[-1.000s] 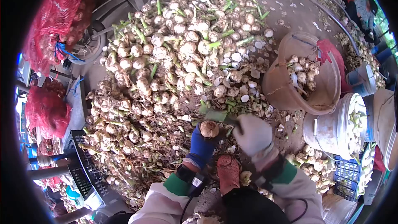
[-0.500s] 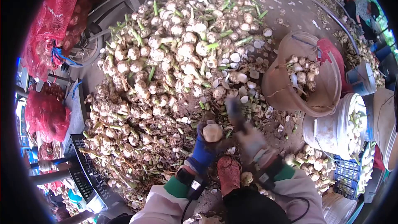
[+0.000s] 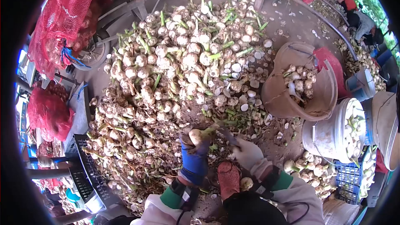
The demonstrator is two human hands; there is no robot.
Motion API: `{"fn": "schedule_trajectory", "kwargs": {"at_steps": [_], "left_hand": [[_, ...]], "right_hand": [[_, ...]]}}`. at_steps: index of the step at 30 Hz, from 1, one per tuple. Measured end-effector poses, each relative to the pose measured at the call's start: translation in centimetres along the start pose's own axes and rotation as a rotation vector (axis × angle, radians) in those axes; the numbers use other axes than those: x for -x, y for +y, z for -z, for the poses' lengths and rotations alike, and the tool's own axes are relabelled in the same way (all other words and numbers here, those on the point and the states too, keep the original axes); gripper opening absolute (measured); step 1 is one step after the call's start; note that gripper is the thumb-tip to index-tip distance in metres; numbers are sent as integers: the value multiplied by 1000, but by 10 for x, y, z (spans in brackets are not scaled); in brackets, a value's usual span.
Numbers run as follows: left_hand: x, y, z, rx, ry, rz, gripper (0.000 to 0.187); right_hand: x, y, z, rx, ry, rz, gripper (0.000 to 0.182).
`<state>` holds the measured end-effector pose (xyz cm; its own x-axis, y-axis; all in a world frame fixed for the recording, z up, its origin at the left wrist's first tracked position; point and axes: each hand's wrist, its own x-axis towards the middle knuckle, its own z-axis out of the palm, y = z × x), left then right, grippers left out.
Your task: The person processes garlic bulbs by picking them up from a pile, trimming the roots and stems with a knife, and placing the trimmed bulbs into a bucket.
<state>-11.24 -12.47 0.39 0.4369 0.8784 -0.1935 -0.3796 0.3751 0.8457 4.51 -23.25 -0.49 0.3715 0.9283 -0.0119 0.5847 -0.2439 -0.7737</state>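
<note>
My left hand (image 3: 191, 142), in a dark glove below a blue cuff, is closed around a garlic bulb (image 3: 196, 136). Its green stem points right, toward my other hand. My right hand (image 3: 249, 154), in a pale glove, grips a knife (image 3: 229, 136) whose dark blade angles up and left, close to the stem's end. Beneath both hands lie dry leaves and cut stem bits. A large heap of garlic (image 3: 179, 58) with stalks on spreads ahead of them. Close by my right wrist, a loose bulb (image 3: 246, 183) rests beside a red shoe (image 3: 228, 177).
To the right stand a worn tan tub (image 3: 275, 96) with garlic inside, a white bucket (image 3: 318, 137) of cut pieces and a blue crate (image 3: 348, 177). Red mesh sacks (image 3: 62, 21) are at the left, above a black crate (image 3: 85, 171). People (image 3: 362, 21) bend at the far right.
My left hand has shifted left, and the bulb in it now shows its stem pointing right. My right hand has come lower, with the knife tilted left toward the stem. The view has shifted slightly.
</note>
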Motion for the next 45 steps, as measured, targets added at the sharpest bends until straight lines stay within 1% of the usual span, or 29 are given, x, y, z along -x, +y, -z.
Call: {"fn": "schedule_trajectory", "kwargs": {"at_steps": [1,2,3,5,6,8,11,12,14,15,17,21,22,24,25,26,28,30,31,32,34,36,37,38,40,41,43,44,45], "left_hand": [[0,-4,-1,37,-45,-13,24],[5,-15,3,29,-55,186,36],[22,-27,1,17,-14,202,36],[69,-31,-9,-1005,-746,55,41],[83,-33,9,-1013,-713,111,41],[92,-45,53,-858,-623,308,44],[101,-5,109,-1565,-491,-304,48],[111,-2,132,-1560,-496,-288,48],[137,-6,175,-1900,-738,-333,45],[137,-4,177,-1909,-740,-329,45],[124,-12,169,-1638,-296,49,49],[78,-33,145,-1394,-186,-157,34],[56,-31,135,-1387,-198,-193,34],[24,-28,118,-1630,-160,-152,32],[15,-26,113,-1573,-69,-98,35],[5,-25,108,-1568,-76,-110,35],[-5,-10,84,-1520,-8,-485,41],[-23,-10,66,-1612,-108,-557,47],[-33,-21,67,-1739,-386,-623,42],[-39,-35,72,-1847,-672,-683,37],[-49,-67,103,-1821,-697,-648,35],[-59,-67,113,-1562,-516,-152,23],[-45,-53,95,-741,-107,279,14],[-43,-41,88,-519,-63,298,15],[-30,-28,74,-583,-144,81,15],[-27,-22,67,-586,-142,69,15],[-20,-14,53,-831,-137,-64,13],[-18,-4,49,-829,-135,-72,13],[-17,9,48,-1101,-181,-171,14]], "right_hand": [[8,13,-1,-86,-3,-230,19],[13,17,0,-170,-20,-463,18],[16,22,9,-103,78,-355,20],[0,0,37,-57,242,-160,19],[-12,-2,43,-65,326,-59,18],[-25,25,39,-192,340,-139,19],[-20,25,25,-173,204,-185,20],[-15,23,16,-58,132,-218,20],[-3,35,-14,-50,60,-127,20],[-2,18,-20,-162,22,-129,19],[-2,15,-38,-184,-84,-142,21],[-16,4,-53,-149,-104,-124,29],[-22,-6,-50,-282,-218,-298,30],[-28,3,-61,-449,-167,-314,29],[-26,-1,-53,-445,-163,-320,29],[-29,-5,-42,-398,-21,-352,28],[-29,9,-33,-373,230,-329,22],[-19,28,-25,-605,287,-457,17],[-14,35,-28,-792,335,-442,15],[-5,40,-24,-781,338,-450,15],[4,38,-10,-611,131,-530,15],[5,45,-14,-431,162,-410,16],[2,44,-13,-320,84,-454,16],[-1,43,-12,-207,8,-496,17],[-18,32,-16,15,5,-328,19],[-29,15,-18,119,30,-192,20],[-48,-38,-19,22,158,90,17],[-53,-66,-9,59,116,181,15],[-53,-69,-10,96,68,218,15]]}}
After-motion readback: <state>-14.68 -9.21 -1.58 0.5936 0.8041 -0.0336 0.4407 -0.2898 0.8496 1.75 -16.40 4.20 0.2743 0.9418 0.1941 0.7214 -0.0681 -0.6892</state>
